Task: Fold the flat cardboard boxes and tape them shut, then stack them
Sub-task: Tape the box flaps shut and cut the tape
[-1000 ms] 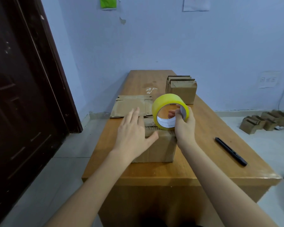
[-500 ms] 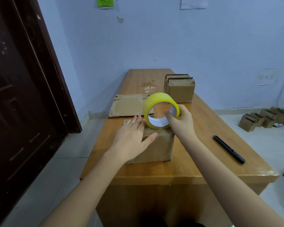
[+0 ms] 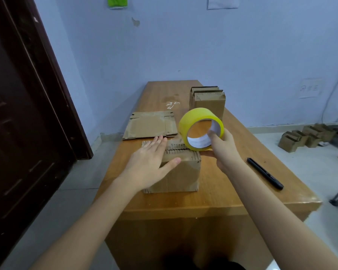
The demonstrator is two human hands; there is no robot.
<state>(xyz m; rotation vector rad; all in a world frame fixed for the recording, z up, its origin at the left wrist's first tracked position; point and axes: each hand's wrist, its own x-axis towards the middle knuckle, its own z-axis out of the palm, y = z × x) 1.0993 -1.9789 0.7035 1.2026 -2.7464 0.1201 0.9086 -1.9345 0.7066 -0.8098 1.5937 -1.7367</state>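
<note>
A folded cardboard box (image 3: pixel 181 177) stands near the front of the wooden table (image 3: pixel 219 199), its top flaps closed with a seam across the top. My left hand (image 3: pixel 150 162) lies flat on the box top, fingers straight, pressing the flaps down. My right hand (image 3: pixel 223 151) grips a yellow tape roll (image 3: pixel 200 127), thumb inside the core, held upright just over the box's far right corner. A flat unfolded box (image 3: pixel 150 125) lies behind on the table. Further back stands a folded box (image 3: pixel 208 102).
A black marker (image 3: pixel 264 173) lies on the table's right side. Several small cardboard boxes (image 3: pixel 304 137) sit on the floor at the right by the wall. A dark wooden door (image 3: pixel 23 114) fills the left. Table edge is close in front.
My right hand turned the tape roll and brought it over the box's right end; the thumb is now inside the core. My left hand stays pressed on the box top.
</note>
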